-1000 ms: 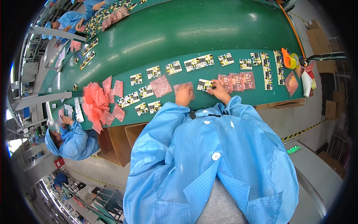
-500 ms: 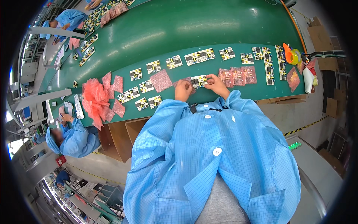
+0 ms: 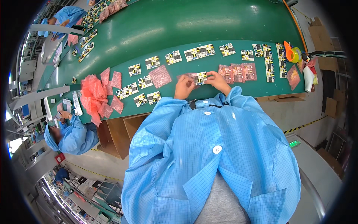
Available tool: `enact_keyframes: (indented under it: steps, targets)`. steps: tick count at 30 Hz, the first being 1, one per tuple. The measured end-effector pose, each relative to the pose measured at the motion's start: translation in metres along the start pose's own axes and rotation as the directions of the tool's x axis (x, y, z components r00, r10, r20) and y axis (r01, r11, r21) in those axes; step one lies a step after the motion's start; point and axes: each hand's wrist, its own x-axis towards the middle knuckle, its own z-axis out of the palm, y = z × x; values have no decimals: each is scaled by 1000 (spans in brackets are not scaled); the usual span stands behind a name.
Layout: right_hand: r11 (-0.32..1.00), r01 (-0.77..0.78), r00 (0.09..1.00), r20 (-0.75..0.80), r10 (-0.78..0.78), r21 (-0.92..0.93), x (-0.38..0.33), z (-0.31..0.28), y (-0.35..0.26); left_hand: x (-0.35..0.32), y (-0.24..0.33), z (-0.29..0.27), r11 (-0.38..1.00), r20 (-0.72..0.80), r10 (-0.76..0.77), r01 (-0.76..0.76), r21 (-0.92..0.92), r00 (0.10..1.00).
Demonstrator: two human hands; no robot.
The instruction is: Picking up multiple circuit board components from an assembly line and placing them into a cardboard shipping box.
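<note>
Between my hands is a small white circuit board (image 3: 200, 78) with black and yellow parts. My right hand (image 3: 219, 82) is closed on the board's right end, thumb and fingers together. Pinched in my left hand (image 3: 184, 88) is a pink bubble-wrap bag (image 3: 191, 75), its film lying against the board's left end. How far the board sits inside the bag, I cannot tell. To the right of my right hand lie several boards in pink bubble bags (image 3: 237, 73), overlapping in a row. A flat bubble bag (image 3: 160, 76) rests left of my left hand.
Bare circuit boards, such as a long one (image 3: 200, 52), line the green table (image 3: 156, 33). A pile of pink bubble bags (image 3: 92, 95) lies left. At the right end stand an orange and yellow tape roll (image 3: 293, 55) and cables. A co-worker in blue (image 3: 74, 134) sits at left.
The board and both hands have shifted slightly, with the bag's film now spread wider beside the board. My view has moved a little, so the table's contents appear slightly displaced.
</note>
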Motion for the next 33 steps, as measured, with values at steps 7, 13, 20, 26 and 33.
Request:
enact_keyframes:
  steps: [7,13,20,26,33]
  targets:
    - [998,55,996,71,-54,-15,-5,7,-11,8,23,-1,996,-66,81,-83,-25,995]
    - [984,-172,982,-89,167,-53,-11,9,-27,15,39,-4,945,-99,276,-250,212,956]
    - [1000,-21,989,-147,23,12,-12,17,-37,16,35,-7,915,-275,295,-187,358,915]
    - [987,66,990,-117,-84,-147,-11,13,-28,16,32,1,968,-178,187,-150,202,966]
    - [994,13,994,-106,-24,-106,-7,17,-25,13,38,0,971,-186,207,-178,161,961]
